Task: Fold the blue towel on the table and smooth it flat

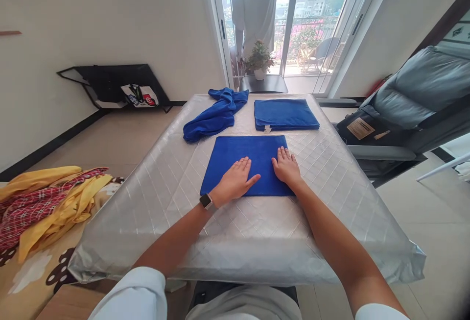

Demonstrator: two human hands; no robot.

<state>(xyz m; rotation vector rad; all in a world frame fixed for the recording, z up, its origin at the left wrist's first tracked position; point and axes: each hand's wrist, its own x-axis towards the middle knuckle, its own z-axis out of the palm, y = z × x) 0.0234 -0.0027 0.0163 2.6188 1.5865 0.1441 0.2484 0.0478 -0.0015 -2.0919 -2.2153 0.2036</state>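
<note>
A blue cloth [253, 151] lies flat as a rectangle on the silver-covered table, in front of me. My left hand [237, 178] rests palm down on its left-centre part, fingers stretched and thumb apart. Near its right edge my right hand [286, 166] lies flat too, fingers extended. Neither hand grips anything. Behind and to the right sits a neat stack of folded blue cloths [286, 113] with a small white tag at its front edge. A crumpled blue cloth [216, 116] is heaped at the table's far left.
The table wears a quilted silver cover [165, 202]. Beyond it stand a black chair [264, 84] with a potted plant [260, 58] and a person [256, 6] at the glass door. A grey armchair [407, 94] is right; yellow and plaid fabrics [55, 197] lie left.
</note>
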